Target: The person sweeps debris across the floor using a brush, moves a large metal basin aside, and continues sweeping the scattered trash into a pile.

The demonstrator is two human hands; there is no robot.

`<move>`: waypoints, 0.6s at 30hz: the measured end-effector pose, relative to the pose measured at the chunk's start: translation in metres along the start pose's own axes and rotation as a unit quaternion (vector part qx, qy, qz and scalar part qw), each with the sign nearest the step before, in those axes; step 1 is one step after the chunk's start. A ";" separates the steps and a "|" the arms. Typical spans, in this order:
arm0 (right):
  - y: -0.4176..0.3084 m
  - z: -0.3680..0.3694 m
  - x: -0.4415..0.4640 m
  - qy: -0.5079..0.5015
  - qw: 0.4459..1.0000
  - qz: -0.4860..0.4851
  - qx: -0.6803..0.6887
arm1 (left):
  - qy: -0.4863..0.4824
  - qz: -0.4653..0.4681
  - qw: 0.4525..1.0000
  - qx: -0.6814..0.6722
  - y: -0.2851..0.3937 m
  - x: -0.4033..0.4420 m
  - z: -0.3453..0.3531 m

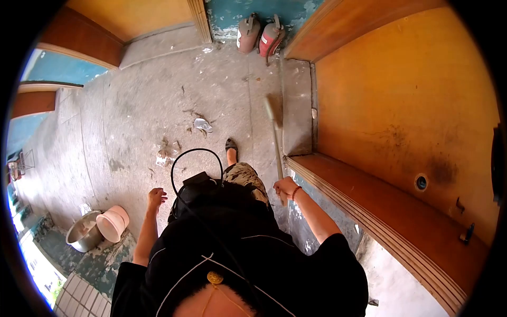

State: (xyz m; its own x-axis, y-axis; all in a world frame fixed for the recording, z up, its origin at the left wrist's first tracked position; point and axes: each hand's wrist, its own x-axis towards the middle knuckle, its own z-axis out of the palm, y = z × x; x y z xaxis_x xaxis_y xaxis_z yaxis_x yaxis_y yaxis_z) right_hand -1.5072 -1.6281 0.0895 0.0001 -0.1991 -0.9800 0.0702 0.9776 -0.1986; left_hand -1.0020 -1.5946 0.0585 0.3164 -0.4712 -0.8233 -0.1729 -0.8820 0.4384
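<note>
My right hand [285,187] is wrapped around the handle of a broom [278,150]. The broom slants forward, and its blurred head [271,110] is by the concrete step in front of the door on the right. A beaded red bracelet circles my right wrist. Hanging out to the side, my left hand [157,197] has loosely bent fingers with gaps between them, and no object shows in it. On the floor ahead lie a crumpled clear plastic piece [202,125] and a patch of litter [167,152].
Two fire extinguishers [271,38] stand against the far teal wall. A large orange door [406,100] in a wooden frame is close on my right. To the left, a metal basin [84,235] and pink buckets [112,224] rest on a ledge.
</note>
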 end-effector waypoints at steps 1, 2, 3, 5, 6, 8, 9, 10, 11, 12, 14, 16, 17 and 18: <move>0.000 -0.006 0.002 -0.053 0.998 0.014 0.022 | -0.011 0.007 1.000 -0.001 -0.003 -0.001 -0.003; -0.002 -0.011 0.004 -0.106 0.993 0.028 0.045 | -0.017 0.004 1.000 0.001 -0.010 0.000 -0.006; -0.014 -0.010 -0.005 -0.095 0.991 0.050 0.083 | -0.018 0.005 1.000 -0.001 -0.015 0.002 -0.008; -0.028 0.001 -0.023 -0.069 0.997 -0.013 0.045 | -0.023 0.005 1.000 0.008 -0.025 0.005 -0.014; -0.026 0.005 -0.024 -0.084 0.995 -0.011 0.058 | -0.028 0.008 1.000 0.009 -0.030 0.009 -0.018; -0.021 0.010 -0.029 -0.082 0.992 -0.017 0.090 | -0.030 -0.002 1.000 0.003 -0.041 0.018 -0.022; -0.018 0.010 -0.031 -0.085 0.989 -0.020 0.120 | -0.035 0.001 0.999 0.002 -0.044 0.021 -0.023; -0.013 0.010 -0.036 -0.080 0.989 -0.022 0.124 | -0.033 0.004 0.999 0.009 -0.045 0.023 -0.025; -0.005 0.009 -0.043 -0.053 0.989 -0.055 0.123 | -0.031 0.007 0.999 0.016 -0.046 0.026 -0.027; 0.002 0.007 -0.049 -0.025 0.988 -0.089 0.124 | -0.036 0.010 0.999 0.024 -0.048 0.030 -0.027; 0.017 0.000 -0.058 0.025 0.988 -0.095 0.124 | -0.045 0.014 0.998 0.034 -0.049 0.036 -0.023; 0.031 -0.006 -0.066 0.072 0.985 -0.096 0.126 | -0.053 0.017 0.997 0.047 -0.047 0.039 -0.018; 0.031 -0.010 -0.070 0.083 0.981 -0.102 0.145 | -0.064 0.024 0.996 0.052 -0.045 0.039 -0.014; 0.030 -0.016 -0.073 0.092 0.977 -0.108 0.162 | -0.072 0.031 0.995 0.056 -0.043 0.037 -0.010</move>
State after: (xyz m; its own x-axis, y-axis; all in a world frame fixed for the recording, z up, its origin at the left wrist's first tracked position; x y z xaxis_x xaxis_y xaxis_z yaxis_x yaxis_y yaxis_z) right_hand -1.5211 -1.5828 0.1548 -0.2264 -0.3534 -0.9077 0.3613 0.8349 -0.4152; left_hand -0.9733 -1.5738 0.0126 0.1659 -0.5117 -0.8430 -0.2934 -0.8417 0.4532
